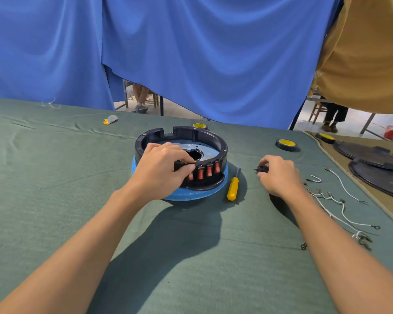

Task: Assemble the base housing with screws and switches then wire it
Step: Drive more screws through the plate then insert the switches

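Note:
A round black base housing [213,138] sits on a blue ring in the middle of the green table. Red rocker switches [209,171] stand in a row in its near wall. My left hand [163,165] grips the housing wall at the left end of that row, thumb pressing on a switch there. My right hand [279,173] lies on the cloth to the right and pinches a small black switch [261,169]. A yellow-handled screwdriver [233,188] rests between housing and right hand. White wires with terminals [340,201] are spread at the right.
Three rolls of black tape with yellow cores lie around: one behind the housing [199,126], one right of it [286,145], one further right [325,138]. Dark round covers [377,162] sit on a brown cloth at the right edge. Blue curtains hang behind the table.

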Demonstrator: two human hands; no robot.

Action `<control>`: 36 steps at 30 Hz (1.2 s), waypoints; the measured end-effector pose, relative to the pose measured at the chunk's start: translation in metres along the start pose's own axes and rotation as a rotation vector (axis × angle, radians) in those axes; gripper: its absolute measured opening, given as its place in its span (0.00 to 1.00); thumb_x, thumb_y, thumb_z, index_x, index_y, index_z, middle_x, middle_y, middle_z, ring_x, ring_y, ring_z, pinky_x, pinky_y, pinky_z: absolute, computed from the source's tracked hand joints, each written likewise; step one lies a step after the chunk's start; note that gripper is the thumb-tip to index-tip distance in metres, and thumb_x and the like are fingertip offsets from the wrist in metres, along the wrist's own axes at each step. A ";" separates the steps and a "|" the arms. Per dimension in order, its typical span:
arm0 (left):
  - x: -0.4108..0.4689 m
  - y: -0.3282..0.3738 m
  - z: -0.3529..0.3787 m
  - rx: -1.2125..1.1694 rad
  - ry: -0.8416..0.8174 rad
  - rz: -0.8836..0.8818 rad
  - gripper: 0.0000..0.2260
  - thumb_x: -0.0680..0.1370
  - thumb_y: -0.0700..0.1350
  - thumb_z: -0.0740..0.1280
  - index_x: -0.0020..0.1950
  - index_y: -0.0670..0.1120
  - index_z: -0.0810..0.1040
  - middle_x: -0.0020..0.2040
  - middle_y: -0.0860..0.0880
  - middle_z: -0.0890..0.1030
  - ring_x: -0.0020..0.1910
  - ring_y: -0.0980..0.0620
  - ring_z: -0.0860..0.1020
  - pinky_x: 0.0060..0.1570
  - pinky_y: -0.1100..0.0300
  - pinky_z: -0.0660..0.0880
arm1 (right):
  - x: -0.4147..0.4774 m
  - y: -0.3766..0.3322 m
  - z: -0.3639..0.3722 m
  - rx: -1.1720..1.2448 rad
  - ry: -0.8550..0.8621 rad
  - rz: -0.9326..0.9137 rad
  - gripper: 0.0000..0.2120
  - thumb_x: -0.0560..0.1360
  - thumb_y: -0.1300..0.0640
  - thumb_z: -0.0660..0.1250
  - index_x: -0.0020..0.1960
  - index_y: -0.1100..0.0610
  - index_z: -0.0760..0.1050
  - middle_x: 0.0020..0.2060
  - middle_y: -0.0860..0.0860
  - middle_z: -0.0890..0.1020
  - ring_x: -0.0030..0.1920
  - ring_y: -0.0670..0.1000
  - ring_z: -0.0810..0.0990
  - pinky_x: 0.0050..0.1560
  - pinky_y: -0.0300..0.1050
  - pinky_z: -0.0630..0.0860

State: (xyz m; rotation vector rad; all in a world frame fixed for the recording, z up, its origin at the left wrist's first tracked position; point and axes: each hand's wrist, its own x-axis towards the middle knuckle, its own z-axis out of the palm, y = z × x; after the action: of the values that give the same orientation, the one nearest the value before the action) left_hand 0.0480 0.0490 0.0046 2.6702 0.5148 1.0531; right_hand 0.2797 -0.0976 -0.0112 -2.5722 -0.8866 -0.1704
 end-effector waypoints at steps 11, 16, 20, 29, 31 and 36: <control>0.003 0.015 0.013 0.158 0.050 -0.020 0.11 0.77 0.56 0.68 0.51 0.52 0.86 0.48 0.48 0.85 0.53 0.47 0.79 0.59 0.53 0.66 | -0.023 -0.036 0.007 0.305 -0.035 -0.168 0.10 0.74 0.59 0.68 0.56 0.53 0.77 0.53 0.54 0.81 0.48 0.51 0.74 0.48 0.41 0.69; 0.007 0.000 -0.010 0.066 -0.055 -0.125 0.10 0.75 0.52 0.73 0.54 0.52 0.86 0.48 0.46 0.85 0.52 0.43 0.79 0.62 0.48 0.70 | -0.024 -0.037 0.008 0.275 0.013 -0.153 0.05 0.73 0.56 0.68 0.48 0.54 0.75 0.48 0.53 0.78 0.47 0.51 0.72 0.43 0.42 0.67; 0.005 -0.007 -0.014 0.034 -0.042 -0.165 0.09 0.75 0.53 0.72 0.52 0.52 0.86 0.51 0.50 0.84 0.56 0.46 0.78 0.63 0.48 0.68 | -0.025 -0.039 0.013 0.277 0.029 -0.143 0.05 0.73 0.55 0.68 0.47 0.53 0.72 0.47 0.52 0.71 0.42 0.46 0.69 0.34 0.36 0.62; 0.006 0.012 0.022 0.250 0.035 -0.001 0.13 0.80 0.56 0.64 0.54 0.51 0.84 0.51 0.53 0.84 0.56 0.49 0.75 0.55 0.55 0.61 | -0.027 -0.047 0.017 0.182 0.018 -0.172 0.09 0.74 0.61 0.69 0.54 0.56 0.75 0.51 0.53 0.72 0.48 0.50 0.69 0.46 0.42 0.68; 0.008 0.011 0.020 0.205 0.026 -0.035 0.12 0.79 0.55 0.67 0.53 0.50 0.85 0.49 0.49 0.85 0.55 0.47 0.77 0.57 0.54 0.62 | -0.025 -0.044 0.013 0.163 0.035 -0.169 0.10 0.73 0.64 0.68 0.54 0.57 0.76 0.51 0.54 0.74 0.48 0.51 0.70 0.47 0.42 0.68; 0.009 0.005 -0.010 -0.120 -0.179 -0.160 0.11 0.71 0.50 0.76 0.54 0.53 0.86 0.53 0.52 0.85 0.55 0.50 0.80 0.65 0.53 0.69 | -0.017 -0.030 0.003 0.107 0.059 -0.106 0.12 0.71 0.67 0.66 0.54 0.58 0.78 0.53 0.57 0.77 0.54 0.57 0.76 0.53 0.49 0.75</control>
State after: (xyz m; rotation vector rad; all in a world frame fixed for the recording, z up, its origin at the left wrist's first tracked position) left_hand 0.0484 0.0492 0.0191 2.5379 0.5977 0.7665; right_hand 0.2480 -0.0850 -0.0078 -2.4107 -0.9835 -0.2228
